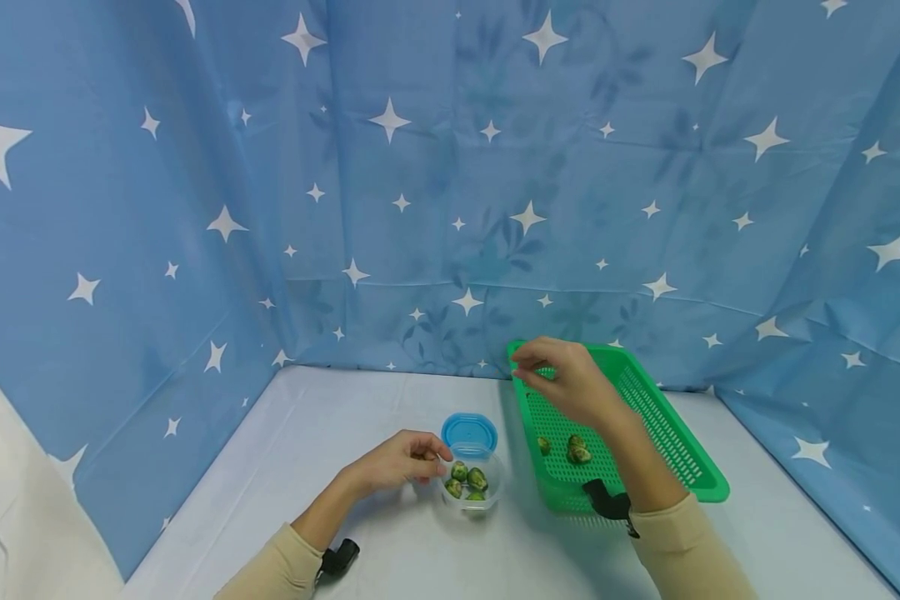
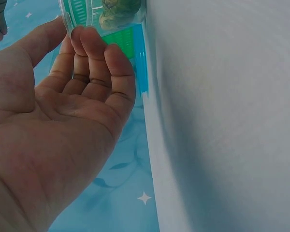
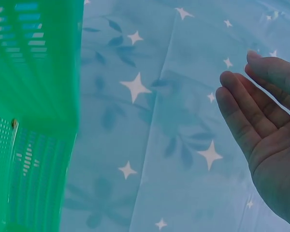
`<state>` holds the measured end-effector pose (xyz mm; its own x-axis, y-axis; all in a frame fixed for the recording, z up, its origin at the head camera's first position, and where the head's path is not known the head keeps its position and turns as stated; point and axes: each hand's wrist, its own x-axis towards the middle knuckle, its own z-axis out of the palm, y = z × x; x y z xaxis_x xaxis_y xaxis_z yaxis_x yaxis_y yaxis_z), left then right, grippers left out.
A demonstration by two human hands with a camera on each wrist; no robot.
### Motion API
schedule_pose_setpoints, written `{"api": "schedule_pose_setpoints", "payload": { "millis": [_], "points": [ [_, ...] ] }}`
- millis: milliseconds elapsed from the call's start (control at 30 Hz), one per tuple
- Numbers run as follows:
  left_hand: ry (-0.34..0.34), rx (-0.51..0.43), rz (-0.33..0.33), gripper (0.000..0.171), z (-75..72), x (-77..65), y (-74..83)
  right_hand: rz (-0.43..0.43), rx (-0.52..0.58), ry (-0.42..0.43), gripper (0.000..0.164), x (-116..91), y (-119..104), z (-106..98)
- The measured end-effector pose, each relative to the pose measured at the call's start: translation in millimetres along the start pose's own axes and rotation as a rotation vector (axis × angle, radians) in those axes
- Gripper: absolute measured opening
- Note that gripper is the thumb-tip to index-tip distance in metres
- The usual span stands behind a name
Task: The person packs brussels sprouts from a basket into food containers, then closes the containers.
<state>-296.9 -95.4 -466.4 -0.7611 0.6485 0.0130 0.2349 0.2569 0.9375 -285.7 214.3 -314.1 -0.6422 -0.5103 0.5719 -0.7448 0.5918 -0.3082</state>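
My left hand [image 1: 407,461] is at the left side of a small clear plastic container [image 1: 492,486], its thumb and fingertips pinching the rim. Several Brussels sprouts [image 1: 477,479] lie inside the container. In the left wrist view, the container's clear wall [image 2: 94,14] shows at the fingertips, with a sprout [image 2: 118,12] behind it. Raised above the far left part of a green basket [image 1: 708,483], my right hand [image 1: 562,379] has loosely bent fingers and holds nothing. The right wrist view shows the hand [image 3: 268,116] beside the basket [image 3: 43,96], nothing in its fingers.
A blue round lid [image 1: 470,432] lies just behind the container. More sprouts [image 1: 578,451] sit on the basket floor, with another sprout [image 1: 543,446] to their left. A star-patterned blue curtain [image 1: 450,208] hangs behind the white table [image 1: 330,417].
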Motion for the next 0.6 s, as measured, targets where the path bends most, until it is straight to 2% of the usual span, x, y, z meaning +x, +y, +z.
{"api": "schedule_pose_setpoints", "payload": {
  "millis": [300,600],
  "points": [
    [-0.001,-0.012,0.002,0.021,-0.6,0.3,-1.2,0.006,-0.009,0.027,0.017,2.4,20.1,-8.6],
    [-0.005,-0.025,-0.002,0.021,-1.1,0.5,-1.2,0.047,-0.012,0.009,0.015,3.6,39.3,-13.0]
  ]
}}
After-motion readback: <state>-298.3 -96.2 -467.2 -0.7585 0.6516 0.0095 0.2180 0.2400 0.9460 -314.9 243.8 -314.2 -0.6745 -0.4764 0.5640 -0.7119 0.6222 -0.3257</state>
